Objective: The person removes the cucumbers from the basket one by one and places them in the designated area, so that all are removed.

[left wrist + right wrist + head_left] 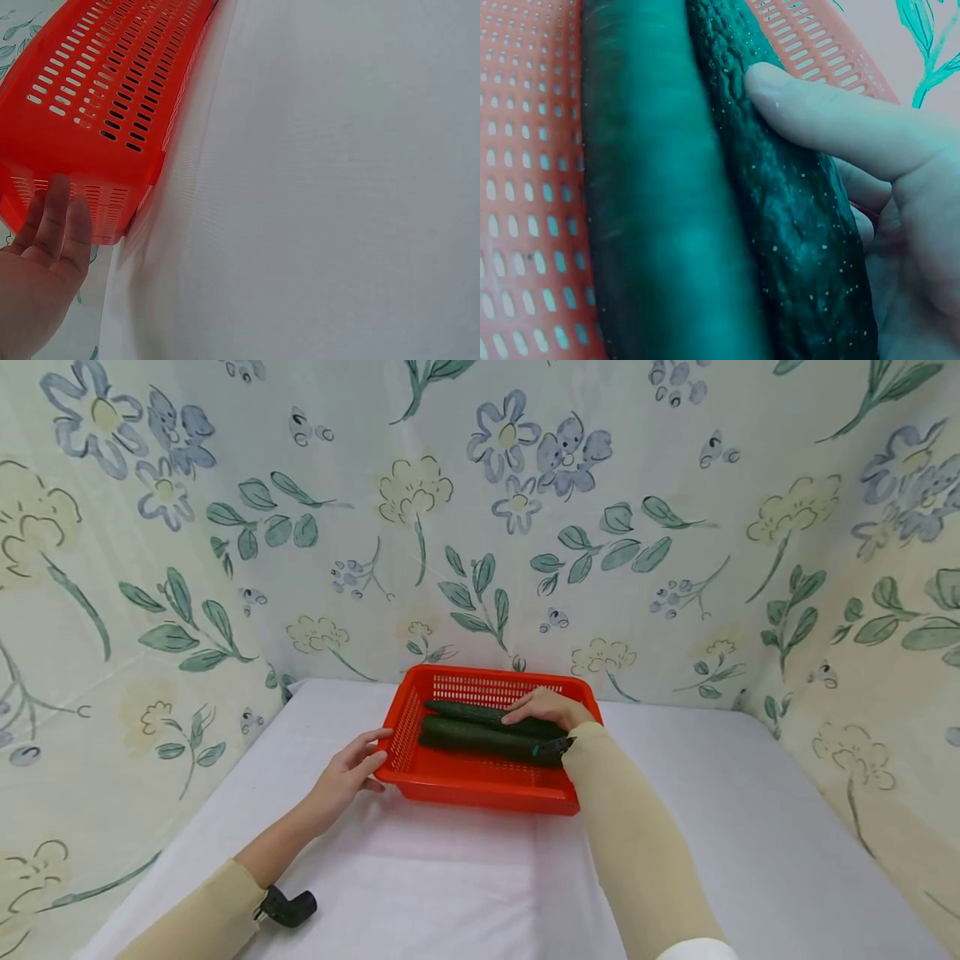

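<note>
On a white table (450, 893), the left hand (348, 772) is resting, loosely spread, against a red basket (480, 794); inside, beyond a smoother cucumber (483, 740), the right hand (549, 708) is gripping a bumpy cucumber (461, 711), probably stiff, weighty, best held mid-length.

A red rectangular perforated plastic basket (480, 797) stands on the white cloth-covered table (450, 881). Inside, the long dark-green rear cucumber (467, 711) lies along the long dark-green front cucumber (480, 739); right hand (546, 708) on the former, left hand (341, 781) at the basket's left end
</note>
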Available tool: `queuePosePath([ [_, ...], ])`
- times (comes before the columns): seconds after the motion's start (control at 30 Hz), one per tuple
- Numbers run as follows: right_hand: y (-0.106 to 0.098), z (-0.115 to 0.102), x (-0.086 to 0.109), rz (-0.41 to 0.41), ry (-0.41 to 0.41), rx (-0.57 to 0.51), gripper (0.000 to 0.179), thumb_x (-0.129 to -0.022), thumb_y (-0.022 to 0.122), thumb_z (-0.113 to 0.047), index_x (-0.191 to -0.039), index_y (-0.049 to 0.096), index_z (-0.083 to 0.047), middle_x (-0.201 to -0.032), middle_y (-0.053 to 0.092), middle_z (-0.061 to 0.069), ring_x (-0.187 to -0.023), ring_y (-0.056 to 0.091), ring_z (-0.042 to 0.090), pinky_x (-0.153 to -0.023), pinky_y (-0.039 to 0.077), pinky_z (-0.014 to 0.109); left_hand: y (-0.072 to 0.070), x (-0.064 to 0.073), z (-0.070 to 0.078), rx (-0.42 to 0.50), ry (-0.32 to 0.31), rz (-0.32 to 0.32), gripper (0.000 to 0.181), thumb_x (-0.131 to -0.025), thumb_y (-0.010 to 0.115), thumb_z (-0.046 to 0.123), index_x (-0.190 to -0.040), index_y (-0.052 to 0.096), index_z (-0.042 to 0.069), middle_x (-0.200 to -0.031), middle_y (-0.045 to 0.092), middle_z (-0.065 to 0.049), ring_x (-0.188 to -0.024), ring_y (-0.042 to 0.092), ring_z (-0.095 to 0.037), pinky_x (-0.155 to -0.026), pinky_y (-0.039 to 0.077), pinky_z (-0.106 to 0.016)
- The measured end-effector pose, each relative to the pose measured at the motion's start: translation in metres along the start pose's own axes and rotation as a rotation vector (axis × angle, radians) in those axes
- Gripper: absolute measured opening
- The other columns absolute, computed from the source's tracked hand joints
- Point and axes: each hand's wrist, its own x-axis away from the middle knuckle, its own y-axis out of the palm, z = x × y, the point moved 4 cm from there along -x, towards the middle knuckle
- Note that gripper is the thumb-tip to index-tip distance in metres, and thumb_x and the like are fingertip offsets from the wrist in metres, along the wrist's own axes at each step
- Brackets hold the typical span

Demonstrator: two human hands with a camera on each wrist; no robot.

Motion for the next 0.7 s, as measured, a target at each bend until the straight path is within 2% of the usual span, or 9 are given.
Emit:
queuePosePath([
  [0.17,0.0021,-0.0001,-0.0007,-0.005,-0.012,-0.035,0.048,-0.082,0.081,-0.039,-0.122,0.074,-0.014,-0.133,0.067,0.008,-0.121,0.058,0.023,-0.107,0.047,0.041,-0.0006,-0.0002,-0.0002,-0.002,-0.003,-0.001,0.051,-0.104,0.054,0.035,-0.152,0.04,0.024,-0.143,0.051,-0.022,-0.103,0.066,-0.024,-0.084,0.06,-0.031],
  [0.3,0.0016,0.001,-0.0011,0.009,-0.021,-0.016,0.049,-0.081,0.081,-0.04,-0.122,0.074,-0.013,-0.133,0.067,0.007,-0.12,0.059,0.022,-0.106,0.047,0.04,-0.0006,-0.0016,-0.001,-0.005,0.001,-0.005,0.052,-0.104,0.054,0.035,-0.152,0.039,0.023,-0.144,0.05,-0.023,-0.102,0.066,-0.023,-0.085,0.059,-0.031],
  [0.47,0.0015,-0.0009,0.0007,0.015,-0.05,0.016,0.051,-0.083,0.08,-0.039,-0.124,0.072,-0.011,-0.133,0.066,0.009,-0.12,0.057,0.025,-0.106,0.046,0.042,-0.0007,-0.0022,0.0001,0.004,0.007,-0.006,0.051,-0.105,0.054,0.035,-0.152,0.04,0.022,-0.145,0.05,-0.023,-0.102,0.067,-0.023,-0.084,0.059,-0.03],
  [0.7,0.0037,0.0003,0.0012,0.009,-0.041,0.04,0.053,-0.081,0.082,-0.041,-0.124,0.073,-0.012,-0.135,0.065,0.009,-0.125,0.052,0.026,-0.111,0.042,0.047,0.0004,-0.0008,0.0009,0.003,0.007,-0.007,0.051,-0.105,0.053,0.032,-0.153,0.039,0.021,-0.144,0.049,-0.025,-0.102,0.067,-0.023,-0.084,0.059,-0.03],
])
